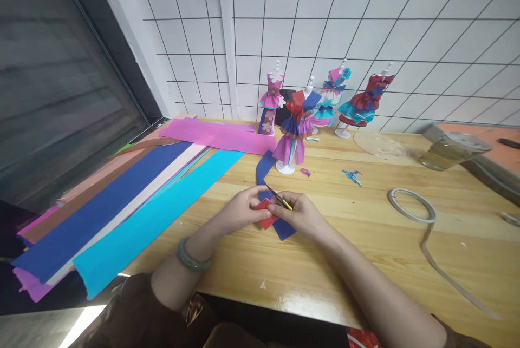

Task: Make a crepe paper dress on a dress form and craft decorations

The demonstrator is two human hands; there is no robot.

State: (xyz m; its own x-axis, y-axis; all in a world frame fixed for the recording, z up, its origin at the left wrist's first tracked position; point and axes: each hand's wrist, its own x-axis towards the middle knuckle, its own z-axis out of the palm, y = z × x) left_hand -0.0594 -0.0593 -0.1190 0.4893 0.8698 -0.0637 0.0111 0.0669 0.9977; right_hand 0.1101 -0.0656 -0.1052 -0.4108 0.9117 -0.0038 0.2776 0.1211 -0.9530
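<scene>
The red paper [267, 222] looks small and angular.

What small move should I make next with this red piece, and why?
Perhaps straighten the red piece first: the left hand and right hand both have fingers on it, while the scissors in the right hand point beyond it.
</scene>
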